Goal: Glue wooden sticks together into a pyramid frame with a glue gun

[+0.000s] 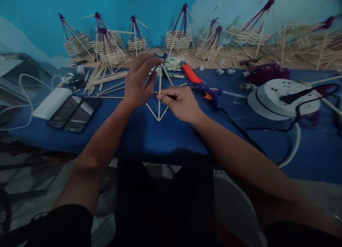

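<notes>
A small frame of thin wooden sticks [159, 79] stands on the blue table, its sticks meeting at a dark top and a pointed corner towards me. My left hand [140, 79] is raised at its left side, with the fingertips at the dark top of the frame. My right hand [181, 102] pinches an upright stick of the frame low down, between thumb and forefinger. The far parts of the frame are partly hidden behind both hands.
Loose sticks [107, 77] and a dark phone [74, 113] lie left. To the right are an orange-handled tool [191, 73], a glue gun [213, 94] and a white power socket unit [283, 99] with cables. Stick models [179, 40] line the back wall.
</notes>
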Demonstrator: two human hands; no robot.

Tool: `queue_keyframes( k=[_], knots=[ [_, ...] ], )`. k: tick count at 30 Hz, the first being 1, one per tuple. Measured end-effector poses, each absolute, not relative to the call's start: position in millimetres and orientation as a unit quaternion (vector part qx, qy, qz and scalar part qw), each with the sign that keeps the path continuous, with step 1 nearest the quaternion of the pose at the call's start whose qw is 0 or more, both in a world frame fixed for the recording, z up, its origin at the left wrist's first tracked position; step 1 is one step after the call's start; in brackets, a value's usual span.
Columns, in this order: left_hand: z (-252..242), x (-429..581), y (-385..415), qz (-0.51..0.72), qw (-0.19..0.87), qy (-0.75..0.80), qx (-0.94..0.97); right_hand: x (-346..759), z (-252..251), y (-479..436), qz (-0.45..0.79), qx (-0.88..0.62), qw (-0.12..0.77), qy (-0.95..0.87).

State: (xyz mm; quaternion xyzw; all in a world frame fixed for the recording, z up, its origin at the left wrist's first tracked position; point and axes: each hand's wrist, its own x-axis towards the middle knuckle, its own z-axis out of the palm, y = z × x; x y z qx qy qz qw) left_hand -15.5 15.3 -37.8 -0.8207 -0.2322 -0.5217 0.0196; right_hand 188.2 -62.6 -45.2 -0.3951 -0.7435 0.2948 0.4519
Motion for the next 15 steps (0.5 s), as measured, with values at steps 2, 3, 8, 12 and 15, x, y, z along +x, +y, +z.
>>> queue_keyframes(
  k=[2,3,8,12,15],
  knots=[
    [-37.3,-18.3,16.0,-0.508,-0.016,-0.244,-0.826,188.4,-45.0,-62.7,0.295,-0.398,0.450,-0.743],
    [-37.5,-19.3,16.8,-0.507,-0.029,-0.244,-0.826,188.5,-45.0,-62.8,0.297,-0.400,0.450,-0.742],
    [-39.6,-19.2,19.6,-0.513,-0.021,-0.237,-0.825,188.9,-44.8,-62.7,0.301,-0.402,0.447,-0.740],
    [-41.3,-16.9,20.1,-0.516,-0.015,-0.246,-0.820,189.0,-45.1,-62.4,0.298,-0.398,0.451,-0.741],
    [-42.9,-17.8,23.1,-0.519,-0.015,-0.228,-0.824,188.9,-45.6,-62.2,0.296,-0.397,0.455,-0.740]
  ],
)
